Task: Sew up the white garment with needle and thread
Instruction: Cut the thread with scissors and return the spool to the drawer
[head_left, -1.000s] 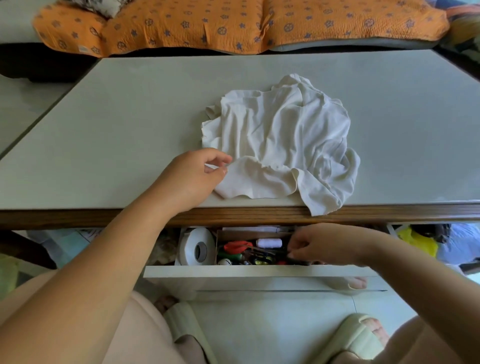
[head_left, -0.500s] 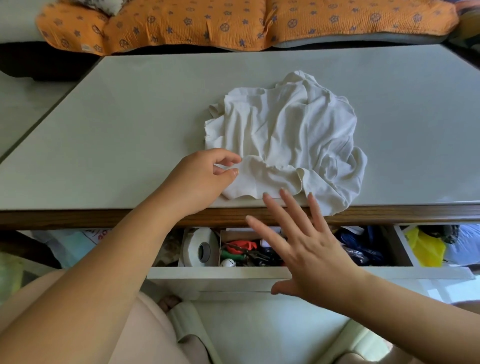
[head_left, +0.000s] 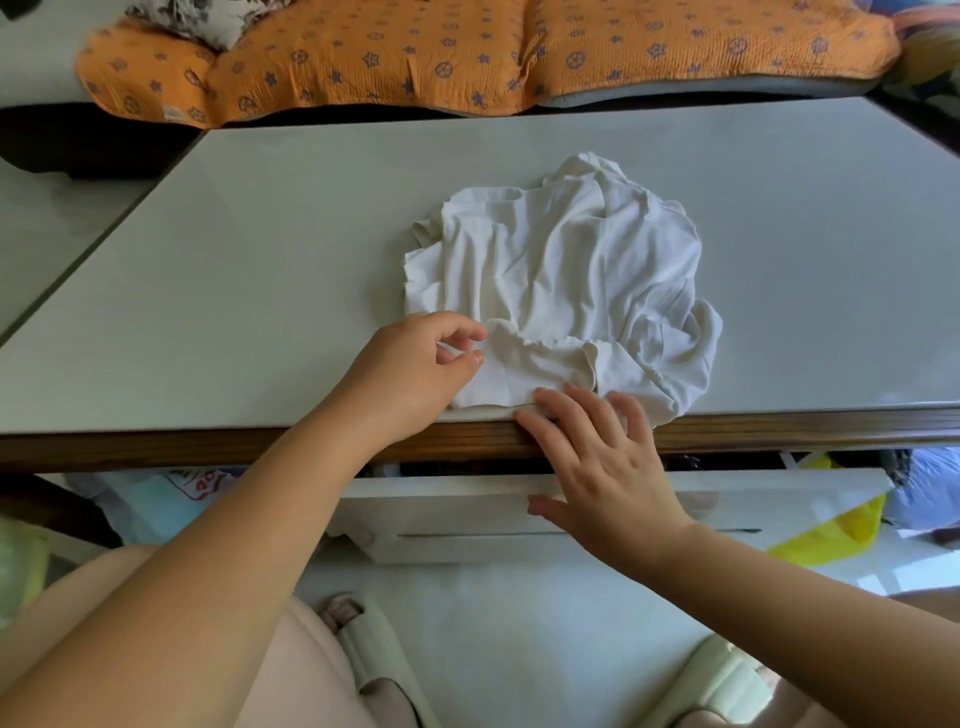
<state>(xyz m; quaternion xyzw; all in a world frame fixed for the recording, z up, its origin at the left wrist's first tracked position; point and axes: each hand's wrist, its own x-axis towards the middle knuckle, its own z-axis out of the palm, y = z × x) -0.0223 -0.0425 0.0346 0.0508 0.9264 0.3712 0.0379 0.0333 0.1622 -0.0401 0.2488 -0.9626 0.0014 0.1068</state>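
The crumpled white garment (head_left: 561, 270) lies on the pale table top (head_left: 260, 270), its lower hem reaching the front edge. My left hand (head_left: 415, 369) rests on the table at the garment's lower left corner, fingers loosely curled, thumb and forefinger apart beside the cloth. My right hand (head_left: 602, 467) is spread flat with straight fingers, its fingertips touching the garment's front hem at the table's wooden edge and its palm over the white drawer front (head_left: 727, 499). No needle or thread is visible.
The drawer under the table is almost pushed in, and its contents are hidden. An orange patterned cushion (head_left: 467, 52) lies behind the table. A yellow bag (head_left: 831, 535) sits low on the right. My slippered feet (head_left: 374, 639) are on the floor below.
My right hand left the open drawer and rose to the garment's front hem. The drawer slid in, hiding the sewing things. My left hand stayed put.
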